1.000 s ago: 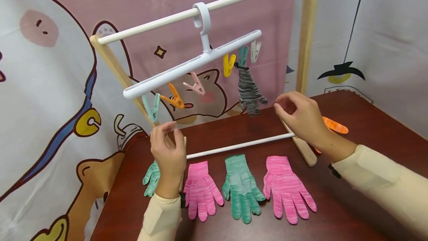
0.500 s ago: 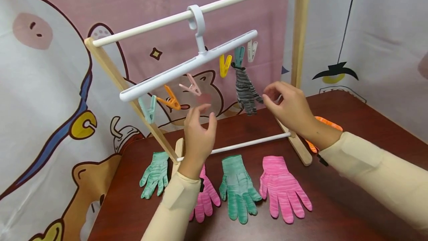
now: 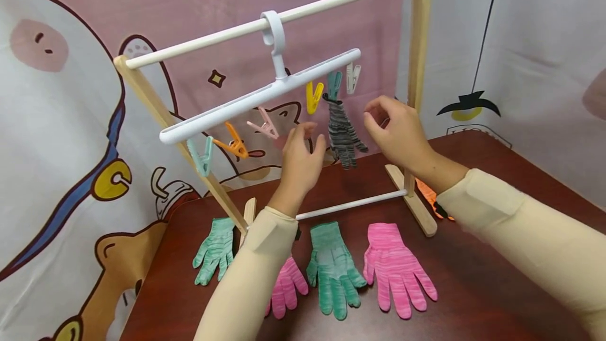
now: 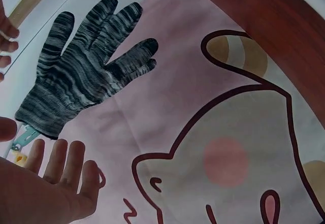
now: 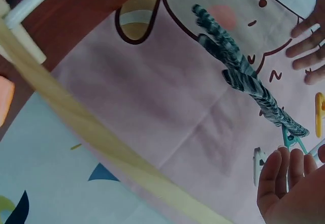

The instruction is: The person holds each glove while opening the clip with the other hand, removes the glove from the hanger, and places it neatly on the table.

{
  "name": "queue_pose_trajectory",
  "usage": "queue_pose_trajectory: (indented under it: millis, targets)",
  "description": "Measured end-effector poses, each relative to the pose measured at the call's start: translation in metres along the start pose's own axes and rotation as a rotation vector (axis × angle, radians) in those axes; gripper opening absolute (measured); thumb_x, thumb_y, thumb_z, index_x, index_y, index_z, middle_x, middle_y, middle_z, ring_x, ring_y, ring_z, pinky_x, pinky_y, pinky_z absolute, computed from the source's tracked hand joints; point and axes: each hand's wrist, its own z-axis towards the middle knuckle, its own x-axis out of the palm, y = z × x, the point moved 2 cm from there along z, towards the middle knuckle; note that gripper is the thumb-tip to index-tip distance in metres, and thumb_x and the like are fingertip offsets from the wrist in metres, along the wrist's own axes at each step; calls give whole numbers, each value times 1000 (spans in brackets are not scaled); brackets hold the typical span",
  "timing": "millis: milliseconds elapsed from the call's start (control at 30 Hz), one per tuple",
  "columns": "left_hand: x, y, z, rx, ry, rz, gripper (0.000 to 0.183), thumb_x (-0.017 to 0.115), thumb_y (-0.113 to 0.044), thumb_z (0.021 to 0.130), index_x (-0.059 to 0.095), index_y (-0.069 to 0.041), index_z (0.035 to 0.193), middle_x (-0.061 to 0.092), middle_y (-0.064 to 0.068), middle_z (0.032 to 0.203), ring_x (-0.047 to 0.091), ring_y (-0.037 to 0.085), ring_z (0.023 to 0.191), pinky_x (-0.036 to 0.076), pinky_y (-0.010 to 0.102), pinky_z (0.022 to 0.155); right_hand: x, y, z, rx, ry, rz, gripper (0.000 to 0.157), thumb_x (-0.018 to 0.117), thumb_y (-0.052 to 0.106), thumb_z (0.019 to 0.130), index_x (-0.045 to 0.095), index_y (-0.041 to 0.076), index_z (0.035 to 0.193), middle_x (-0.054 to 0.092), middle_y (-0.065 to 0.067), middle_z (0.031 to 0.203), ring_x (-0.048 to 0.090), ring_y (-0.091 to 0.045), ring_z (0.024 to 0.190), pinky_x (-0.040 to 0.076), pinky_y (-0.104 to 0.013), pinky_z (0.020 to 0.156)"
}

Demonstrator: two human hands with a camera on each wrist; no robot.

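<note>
A black-and-grey striped glove [image 3: 343,130] hangs fingers down from a teal clothespin [image 3: 334,85] on the white hanger [image 3: 227,107]. My left hand [image 3: 303,159] is raised to the left of that glove, fingers loosely bent and holding nothing. On its other side, my right hand [image 3: 393,130] hovers with its fingers loosely curved and nothing in them. Both wrist views show a gap between hand and glove. Near the glove hang a yellow clothespin [image 3: 314,97] and a white clothespin [image 3: 352,78]. Pink [image 3: 263,123], orange [image 3: 232,141] and mint [image 3: 201,156] clothespins hang further left.
The hanger hooks over the white rod [image 3: 341,1] of a wooden stand [image 3: 416,67]. In front on the brown table [image 3: 454,293] lie two green gloves [image 3: 333,267] and two pink gloves [image 3: 397,267]. An orange glove [image 3: 428,196] lies behind the right foot.
My left hand has moved up and to the right, towards the hanging glove. My right hand has risen and shifted slightly left. The striped glove still hangs from the teal clothespin.
</note>
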Motion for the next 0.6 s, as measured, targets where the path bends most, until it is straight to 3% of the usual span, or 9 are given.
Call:
queue_pose_trajectory:
  millis: [333,600]
  targets:
    - [27,1,17,-91,61,-24,44,50,-37,91,40,-21,131,47,0,127,47,16,120,41,35,98,5,5,25,62,28,59,23,53,27,90,63,8,98,66,-6,82,61,-16,71,47,-31,64]
    - [39,-4,23,-118,115,-111,59,51,-38,90,29,-21,141,40,2,139,41,20,128,38,41,102,7,6,38,191,85,109,26,47,23,91,63,10,108,66,-5,91,58,-16,78,44,-29,66]
